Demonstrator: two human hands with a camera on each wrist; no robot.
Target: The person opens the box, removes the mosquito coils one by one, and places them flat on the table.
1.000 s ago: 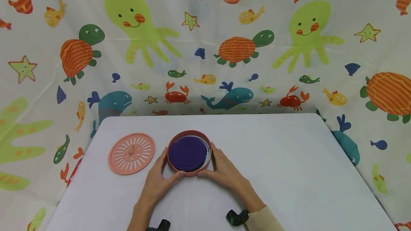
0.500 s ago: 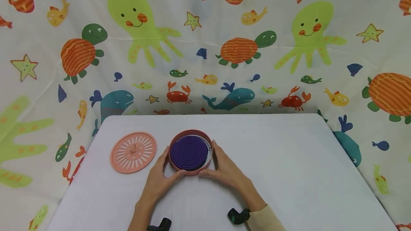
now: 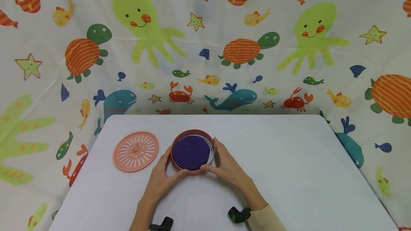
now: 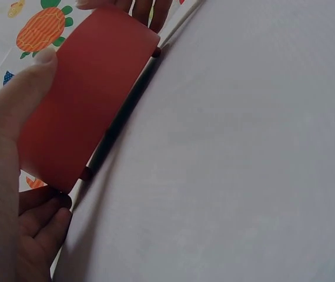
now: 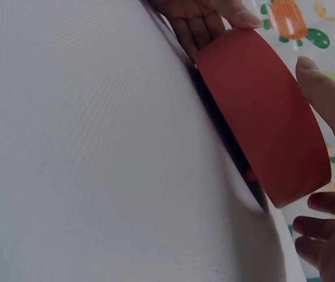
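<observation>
A round reddish-pink mosquito coil holder stands at the middle of the table, its top uncovered. Inside it lies a dark purple mosquito coil, with a white strip of the inside showing along its right side. My left hand holds the holder from the left, thumb at the near rim and fingers along the side. From the right, my right hand holds it the same way. In the left wrist view, the holder's smooth outer wall has small feet beneath it.
A pink slotted round lid with a small raised loop at its centre lies flat to the left of the holder. Behind the white table hangs a curtain printed with sea animals.
The head view has shifted slightly, so everything appears a little further right. My right thumb sits slightly higher at the near rim; the holder, coil and lid keep their places.
</observation>
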